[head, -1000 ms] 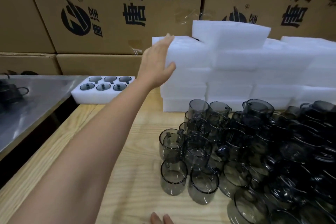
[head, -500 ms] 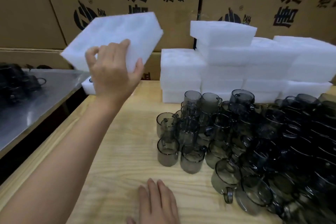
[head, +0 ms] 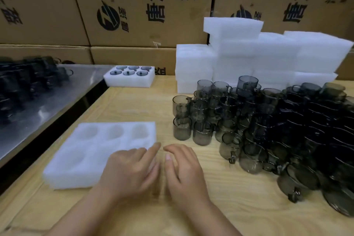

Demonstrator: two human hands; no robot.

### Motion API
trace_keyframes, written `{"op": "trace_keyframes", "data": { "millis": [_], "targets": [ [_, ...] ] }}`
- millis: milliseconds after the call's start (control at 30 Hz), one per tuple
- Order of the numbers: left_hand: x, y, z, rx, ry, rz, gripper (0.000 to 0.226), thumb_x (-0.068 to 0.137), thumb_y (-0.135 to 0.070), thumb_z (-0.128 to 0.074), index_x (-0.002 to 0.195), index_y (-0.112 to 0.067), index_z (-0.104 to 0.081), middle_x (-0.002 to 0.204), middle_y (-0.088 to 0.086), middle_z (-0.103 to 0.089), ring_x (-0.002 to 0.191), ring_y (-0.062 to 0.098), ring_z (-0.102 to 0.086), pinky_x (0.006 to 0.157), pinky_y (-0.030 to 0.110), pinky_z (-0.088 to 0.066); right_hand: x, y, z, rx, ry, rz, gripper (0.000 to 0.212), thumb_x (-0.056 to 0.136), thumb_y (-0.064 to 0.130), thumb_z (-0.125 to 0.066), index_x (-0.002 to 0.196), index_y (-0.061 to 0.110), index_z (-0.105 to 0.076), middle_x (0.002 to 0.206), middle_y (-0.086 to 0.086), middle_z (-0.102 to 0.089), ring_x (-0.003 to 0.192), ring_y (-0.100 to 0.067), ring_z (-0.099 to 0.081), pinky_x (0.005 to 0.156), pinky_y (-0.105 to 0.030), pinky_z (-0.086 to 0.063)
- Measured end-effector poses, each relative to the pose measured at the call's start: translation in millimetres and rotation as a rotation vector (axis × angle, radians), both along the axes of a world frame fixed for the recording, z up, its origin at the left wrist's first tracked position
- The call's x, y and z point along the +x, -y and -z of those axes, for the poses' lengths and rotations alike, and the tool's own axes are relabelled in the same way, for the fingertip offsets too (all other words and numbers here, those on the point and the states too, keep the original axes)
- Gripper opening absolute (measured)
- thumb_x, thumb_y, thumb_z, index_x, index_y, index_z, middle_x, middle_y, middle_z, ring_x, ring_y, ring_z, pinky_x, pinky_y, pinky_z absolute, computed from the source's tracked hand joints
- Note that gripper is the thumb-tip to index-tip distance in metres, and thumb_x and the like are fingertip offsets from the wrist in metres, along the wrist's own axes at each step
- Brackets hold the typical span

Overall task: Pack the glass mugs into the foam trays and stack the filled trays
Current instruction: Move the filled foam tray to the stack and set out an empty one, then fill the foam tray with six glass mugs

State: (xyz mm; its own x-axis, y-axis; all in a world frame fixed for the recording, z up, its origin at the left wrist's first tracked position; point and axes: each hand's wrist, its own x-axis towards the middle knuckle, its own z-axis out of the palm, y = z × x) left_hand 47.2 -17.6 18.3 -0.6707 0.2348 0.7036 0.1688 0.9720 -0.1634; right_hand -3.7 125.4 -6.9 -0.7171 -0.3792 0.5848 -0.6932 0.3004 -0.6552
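Observation:
A white foam tray (head: 95, 151) with several empty round pockets lies flat on the wooden table (head: 210, 207) at the near left. My left hand (head: 132, 170) rests on its near right corner with relaxed fingers. My right hand (head: 183, 168) hovers just beside it over the bare wood, fingers loosely bent, holding nothing. A big heap of smoky grey glass mugs (head: 268, 126) covers the right half of the table. A filled foam tray (head: 129, 78) with mugs in its pockets sits at the far left edge.
Stacks of spare foam trays (head: 258, 59) stand behind the mugs. Cardboard boxes (head: 134, 5) form a wall at the back. A steel table (head: 44, 99) on the left carries more dark mugs (head: 26, 80); a dark gap separates it from the wooden table.
My left hand carried a foam tray from the stack and laid it flat on the table in front of me. My right hand came further into view beside it.

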Motion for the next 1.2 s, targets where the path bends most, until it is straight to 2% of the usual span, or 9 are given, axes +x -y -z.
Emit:
{"op": "trace_keyframes", "data": {
  "millis": [200, 333, 433, 533, 633, 800, 967, 1067, 1200],
  "targets": [
    [-3, 101, -56, 0.779, -0.084, -0.386, 0.041, 0.086, -0.053, -0.038, 0.112, -0.029, -0.060, 0.091, 0.000, -0.067, 0.085, 0.023, -0.060, 0.073, 0.037, -0.045, 4, 4, 10, 0.171, 0.109, -0.225, 0.047, 0.095, 0.048, -0.030, 0.136, 0.032, -0.047, 0.149, 0.015, -0.026, 0.137, 0.000, -0.010, 0.112, -0.014, -0.006],
    [-11, 176, -36, 1.132, 0.418, -0.596, 0.042, 0.097, -0.036, -0.050, 0.132, -0.012, -0.051, 0.136, 0.012, -0.052, 0.123, 0.032, -0.049, 0.100, 0.045, -0.036, 6, 3, 10, 0.268, 0.081, -0.274, 0.039, 0.100, 0.040, -0.032, 0.132, 0.030, -0.050, 0.154, 0.013, -0.022, 0.142, -0.002, 0.002, 0.116, -0.024, -0.005],
    [-4, 175, -2, 1.417, 0.716, -0.409, 0.036, 0.096, -0.041, -0.049, 0.116, -0.015, -0.063, 0.112, 0.011, -0.068, 0.099, 0.030, -0.066, 0.085, 0.045, -0.050, 7, -4, 2, 0.210, 0.022, -0.191, 0.039, 0.098, 0.039, -0.035, 0.108, 0.016, -0.065, 0.141, 0.001, -0.046, 0.139, -0.010, -0.023, 0.113, -0.023, -0.017],
    [-5, 151, 12, 1.367, 0.596, -0.346, 0.028, 0.093, -0.044, -0.053, 0.100, -0.022, -0.070, 0.097, 0.004, -0.072, 0.087, 0.024, -0.069, 0.077, 0.042, -0.054, 4, -23, -11, 0.087, 0.000, -0.050, 0.040, 0.087, 0.039, -0.048, 0.066, 0.009, -0.064, 0.099, -0.002, -0.067, 0.102, -0.015, -0.055, 0.090, -0.023, -0.040],
    [-14, 109, 16, 1.587, 0.543, -0.148, 0.010, 0.087, -0.018, -0.063, 0.092, -0.016, -0.071, 0.085, 0.010, -0.073, 0.068, 0.023, -0.071, 0.054, 0.029, -0.056, -3, -46, -15, 0.058, -0.020, 0.027, 0.038, 0.083, 0.034, -0.055, 0.054, 0.008, -0.058, 0.075, 0.001, -0.066, 0.080, -0.017, -0.058, 0.074, -0.027, -0.043],
    [-41, 54, 10, 1.652, 0.652, 0.154, 0.024, 0.068, 0.000, -0.071, 0.090, -0.009, -0.070, 0.081, 0.009, -0.072, 0.066, 0.023, -0.068, 0.055, 0.028, -0.055, -14, -83, -20, -0.018, -0.016, 0.156, 0.047, 0.083, 0.041, -0.046, 0.051, 0.006, -0.050, 0.050, 0.003, -0.047, 0.058, -0.012, -0.042, 0.057, -0.023, -0.033],
    [-61, 38, 12, 1.733, 0.611, 0.242, 0.025, 0.056, -0.006, -0.063, 0.081, -0.005, -0.068, 0.074, 0.003, -0.070, 0.059, 0.018, -0.066, 0.050, 0.021, -0.051, -22, -99, -26, -0.063, 0.094, 0.335, 0.036, 0.089, 0.023, -0.057, 0.060, 0.001, -0.055, 0.056, -0.006, -0.051, 0.056, -0.019, -0.044, 0.056, -0.038, -0.037],
    [-63, 39, 15, 1.731, 0.591, 0.247, 0.027, 0.055, -0.004, -0.060, 0.081, -0.002, -0.067, 0.072, 0.002, -0.069, 0.058, 0.017, -0.065, 0.050, 0.020, -0.050, -40, -104, -42, 0.248, 0.090, 0.497, 0.015, 0.092, 0.019, -0.053, 0.088, 0.015, -0.067, 0.086, 0.002, -0.064, 0.077, -0.020, -0.058, 0.069, -0.037, -0.047],
    [-60, 42, 17, 1.746, 0.539, 0.279, 0.023, 0.052, -0.002, -0.057, 0.073, -0.001, -0.068, 0.068, 0.003, -0.068, 0.056, 0.016, -0.064, 0.049, 0.018, -0.050, -58, -102, -54, 0.853, 0.209, 0.513, 0.032, 0.088, 0.003, -0.044, 0.113, 0.018, -0.058, 0.113, -0.001, -0.057, 0.096, -0.029, -0.059, 0.069, -0.032, -0.044]
  ]
}}
